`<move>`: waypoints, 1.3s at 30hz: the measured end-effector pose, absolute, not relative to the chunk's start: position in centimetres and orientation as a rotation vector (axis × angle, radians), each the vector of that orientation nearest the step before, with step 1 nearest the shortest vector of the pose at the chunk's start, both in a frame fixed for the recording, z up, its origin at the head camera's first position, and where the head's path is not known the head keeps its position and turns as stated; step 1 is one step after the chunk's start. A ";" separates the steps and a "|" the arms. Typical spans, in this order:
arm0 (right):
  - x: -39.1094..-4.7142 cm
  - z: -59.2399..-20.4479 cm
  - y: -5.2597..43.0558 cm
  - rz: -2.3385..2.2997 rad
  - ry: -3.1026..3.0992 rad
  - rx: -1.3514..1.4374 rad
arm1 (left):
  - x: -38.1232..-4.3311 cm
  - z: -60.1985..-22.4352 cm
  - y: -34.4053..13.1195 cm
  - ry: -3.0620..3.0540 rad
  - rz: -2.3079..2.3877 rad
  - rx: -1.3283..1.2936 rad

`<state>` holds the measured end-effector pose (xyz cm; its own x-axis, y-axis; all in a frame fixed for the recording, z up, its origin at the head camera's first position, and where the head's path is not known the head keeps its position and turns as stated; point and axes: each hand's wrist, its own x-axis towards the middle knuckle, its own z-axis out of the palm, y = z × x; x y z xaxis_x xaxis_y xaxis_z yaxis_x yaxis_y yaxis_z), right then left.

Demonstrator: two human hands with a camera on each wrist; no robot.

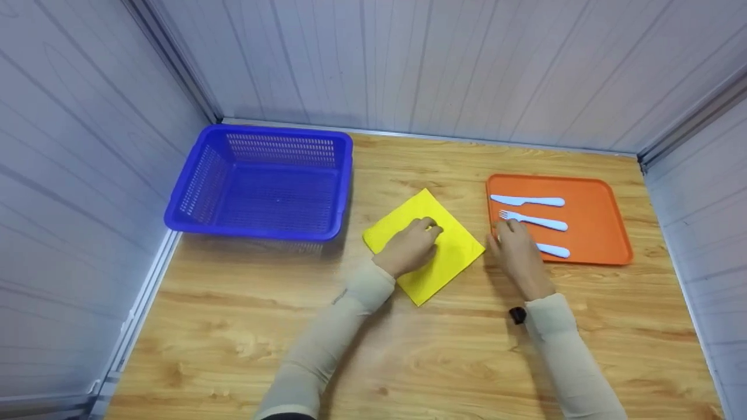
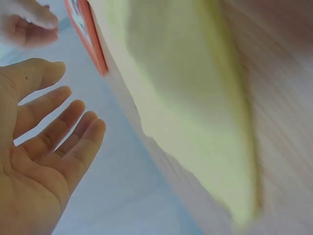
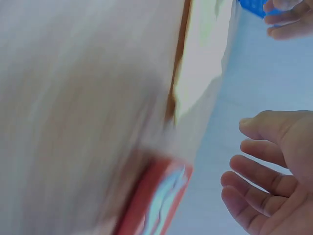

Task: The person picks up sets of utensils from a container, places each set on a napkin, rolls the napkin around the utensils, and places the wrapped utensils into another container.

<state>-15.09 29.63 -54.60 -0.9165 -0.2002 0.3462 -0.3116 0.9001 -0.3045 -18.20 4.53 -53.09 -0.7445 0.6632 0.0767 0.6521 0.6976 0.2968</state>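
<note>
A flat yellow square that looks like a folded cloth [image 1: 458,249] lies cornerwise on the wooden table. Over it hovers my left hand [image 1: 410,246], its fingers [image 2: 58,127] loosely bent and holding nothing in the left wrist view. My right hand [image 1: 521,261] is above the left front corner of an orange tray [image 1: 604,224], near the cloth's right corner. Its relaxed fingers are apart and grip nothing in the right wrist view. On the tray are a pale knife [image 1: 543,201], a fork [image 1: 545,223] and a third utensil [image 1: 553,251], whose head is hidden behind my right hand.
A blue slotted plastic basket [image 1: 251,233] stands at the back left of the table, with nothing visible inside. Pale panel walls [image 1: 373,64] enclose the table at the back and both sides.
</note>
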 end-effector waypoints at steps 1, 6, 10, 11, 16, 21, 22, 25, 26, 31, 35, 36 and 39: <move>-15.1 -54.5 30.4 0.498 -2.749 0.381 | -18.1 -53.1 5.3 2.855 0.474 1.130; -14.9 -54.3 34.0 0.466 -2.779 0.339 | -17.5 -53.7 8.8 2.810 0.435 1.244; -14.7 -54.5 36.1 0.448 -2.820 0.310 | -17.1 -54.2 11.3 2.779 0.375 1.310; -14.6 -54.5 36.5 0.441 -2.826 0.309 | -17.0 -54.4 11.9 2.770 0.359 1.320; -14.3 -55.1 37.9 0.386 -2.825 0.357 | -16.6 -55.0 14.4 2.713 0.274 1.350; -14.3 -55.7 38.4 0.378 -2.860 0.367 | -16.4 -55.5 15.8 2.665 0.215 1.339; -14.4 -55.7 38.5 0.383 -2.875 0.359 | -16.4 -55.6 16.0 2.663 0.204 1.336; -14.5 -56.0 38.7 0.399 -2.917 0.346 | -16.3 -55.8 16.4 2.669 0.166 1.317; -14.6 -56.2 38.7 0.405 -2.926 0.345 | -16.3 -55.9 16.5 2.673 0.150 1.312; -15.0 -56.5 38.9 0.455 -2.941 0.359 | -16.3 -56.0 16.7 2.668 0.097 1.299; -15.0 -56.6 39.0 0.458 -2.944 0.364 | -16.3 -56.2 16.8 2.678 0.071 1.317; -14.9 -56.5 38.9 0.452 -2.948 0.363 | -16.3 -56.2 16.8 2.684 0.061 1.322; -14.8 -56.4 38.9 0.442 -2.968 0.349 | -16.3 -56.2 16.8 2.695 0.036 1.336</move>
